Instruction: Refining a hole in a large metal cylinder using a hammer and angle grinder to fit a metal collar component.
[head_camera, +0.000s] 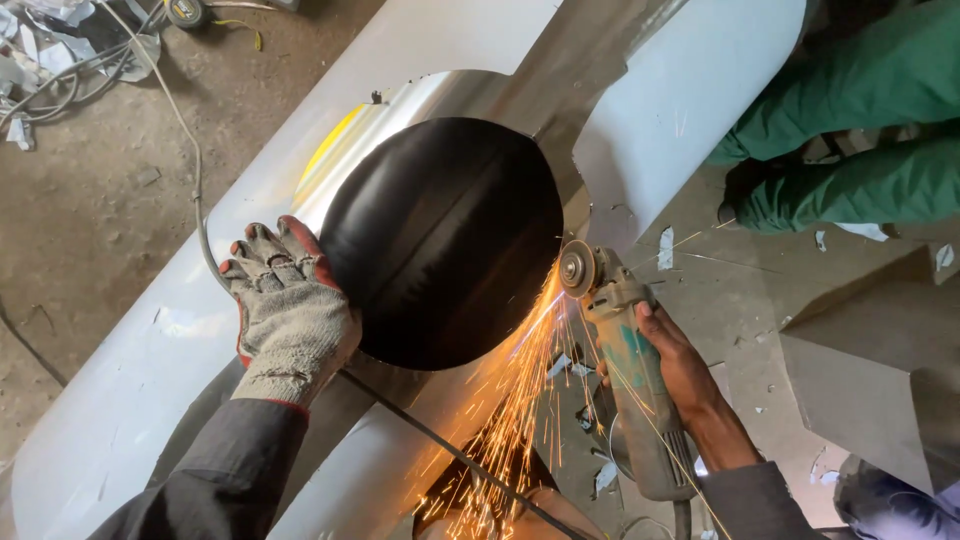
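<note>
In the head view, the large round opening (440, 240) cut in the side of a white-wrapped metal duct (130, 400) served as the landmark; its interior was dark and its rim bright bare metal. The left hand (290, 310), in a worn grey knitted glove with red edging, lay flat against the duct at the opening's left rim, fingers spread and pointing up along the edge; its grip was open, closed around nothing, only pressing on the sheet. The right hand (672, 362), bare, was at the lower right of the opening, its grip wrapped tight around the body of an angle grinder (625, 370); the grinder's disc (577, 268) met the opening's right rim, and a fan of orange sparks (510, 420) streamed down and to the left from that contact, below the opening. A dark cable (440, 445) ran diagonally across the duct under the opening, from beside the left wrist toward the bottom of the frame. To the upper right of the opening, a second white duct section (690, 90) branched away; beyond it, another person's legs in green trousers (860, 120) were on the floor (100, 170). Scraps of white film (665, 248) lay scattered on the floor to the right of the opening; to the far upper left, loose cables and torn wrapping (50, 60) lay in the dust.
</note>
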